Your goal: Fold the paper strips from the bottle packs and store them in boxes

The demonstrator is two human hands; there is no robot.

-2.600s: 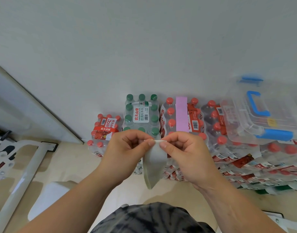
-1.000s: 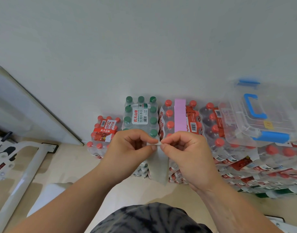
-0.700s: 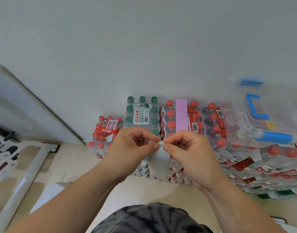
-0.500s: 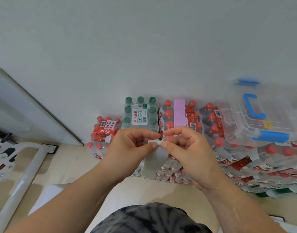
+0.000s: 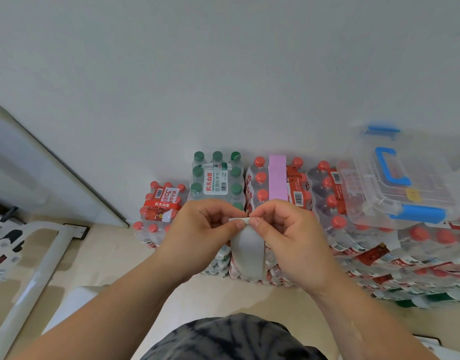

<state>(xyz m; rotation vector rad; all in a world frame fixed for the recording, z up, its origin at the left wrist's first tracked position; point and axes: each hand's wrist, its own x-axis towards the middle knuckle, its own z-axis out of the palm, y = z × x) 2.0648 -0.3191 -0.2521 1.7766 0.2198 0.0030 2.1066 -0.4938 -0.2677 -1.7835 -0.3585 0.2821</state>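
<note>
A pale grey-white paper strip (image 5: 247, 252) hangs doubled over between my hands, in front of the bottle packs. My left hand (image 5: 201, 231) and my right hand (image 5: 288, 233) both pinch its top edge, thumbs and forefingers almost touching. A pink paper strip (image 5: 277, 178) lies flat on top of a red-capped bottle pack (image 5: 260, 178) against the wall. A clear plastic box with blue handle and latches (image 5: 400, 183) rests on the packs at the right, its lid closed.
A green-capped bottle pack (image 5: 217, 178) and a lower red-capped pack (image 5: 160, 203) stand left of the pink strip. More stacked packs (image 5: 405, 250) fill the right. A white panel (image 5: 41, 172) leans on the wall at left above a white metal frame (image 5: 34, 268).
The hanging strip has become shorter and its fold lies higher as my fingers worked along its top edge. My hands stayed close together at the same spot.
</note>
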